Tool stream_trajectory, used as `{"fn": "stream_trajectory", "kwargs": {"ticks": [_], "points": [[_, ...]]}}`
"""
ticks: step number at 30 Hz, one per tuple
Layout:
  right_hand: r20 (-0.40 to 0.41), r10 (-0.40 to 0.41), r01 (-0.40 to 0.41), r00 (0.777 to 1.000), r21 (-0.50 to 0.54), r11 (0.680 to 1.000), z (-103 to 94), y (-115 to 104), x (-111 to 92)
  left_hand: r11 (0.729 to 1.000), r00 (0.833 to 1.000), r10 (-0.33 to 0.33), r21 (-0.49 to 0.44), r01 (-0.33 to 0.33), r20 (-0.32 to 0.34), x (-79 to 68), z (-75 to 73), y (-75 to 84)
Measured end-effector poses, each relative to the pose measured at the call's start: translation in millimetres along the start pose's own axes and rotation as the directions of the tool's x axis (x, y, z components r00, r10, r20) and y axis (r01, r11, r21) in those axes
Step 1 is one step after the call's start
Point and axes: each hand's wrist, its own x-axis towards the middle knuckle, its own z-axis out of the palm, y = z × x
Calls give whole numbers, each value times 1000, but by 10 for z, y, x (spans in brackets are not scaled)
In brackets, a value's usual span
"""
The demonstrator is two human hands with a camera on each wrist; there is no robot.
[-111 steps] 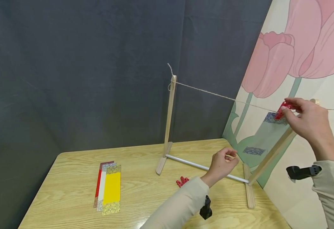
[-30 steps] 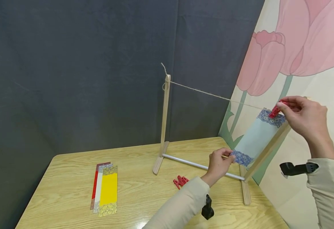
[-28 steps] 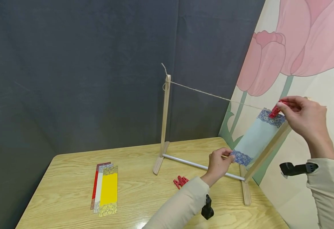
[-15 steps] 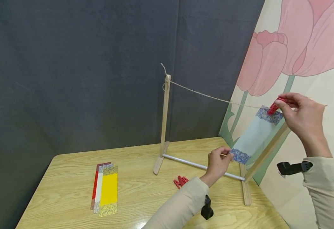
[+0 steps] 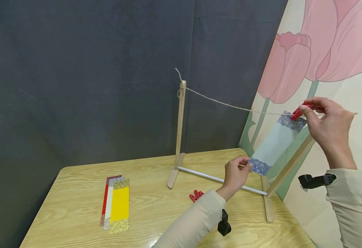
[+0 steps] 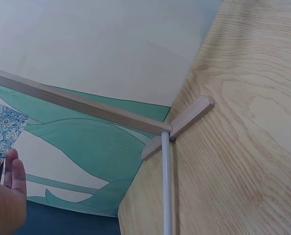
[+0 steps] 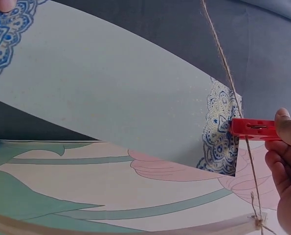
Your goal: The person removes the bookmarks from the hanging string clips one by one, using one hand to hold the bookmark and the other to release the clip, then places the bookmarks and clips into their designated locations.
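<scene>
In the head view my right hand (image 5: 331, 129) pinches a red clothespin (image 5: 298, 112) at the top end of a pale blue paper strip (image 5: 273, 143) with blue lace-patterned ends. My left hand (image 5: 236, 175) pinches the strip's lower corner. Twine (image 5: 224, 102) runs between two wooden posts and passes by the strip's top edge. Seen from the right wrist, the clothespin (image 7: 253, 129) crosses the twine (image 7: 223, 56), its tip on the patterned end. The left wrist view catches the lower lace end (image 6: 8, 127) at my left fingertips.
A white rod (image 5: 202, 174) joins the feet of the left post (image 5: 181, 124) and right post (image 5: 290, 165). Several red clothespins (image 5: 196, 195) lie near my left forearm. Yellow (image 5: 120, 205), white (image 5: 108, 203) and red (image 5: 104, 199) strips overlap on the table's left.
My left hand, apart from the strip 3.7 s ago, now pinches its lower corner. Over the last second my right hand has raised the clothespin and strip top slightly; the twine now sags more.
</scene>
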Motion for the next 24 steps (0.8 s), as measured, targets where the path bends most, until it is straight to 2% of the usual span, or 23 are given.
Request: {"fn": "stream_trajectory", "kwargs": {"ticks": [13,24], "points": [[-67,-25,25,997,-4,1000,3,-60,18,1000,1000,-20,6,20,1,-15,-98,-71],[-81,-39,41,996,21,999,-2,-63,12,1000,1000,-26,2,26,15,-40,-203,-149]]}}
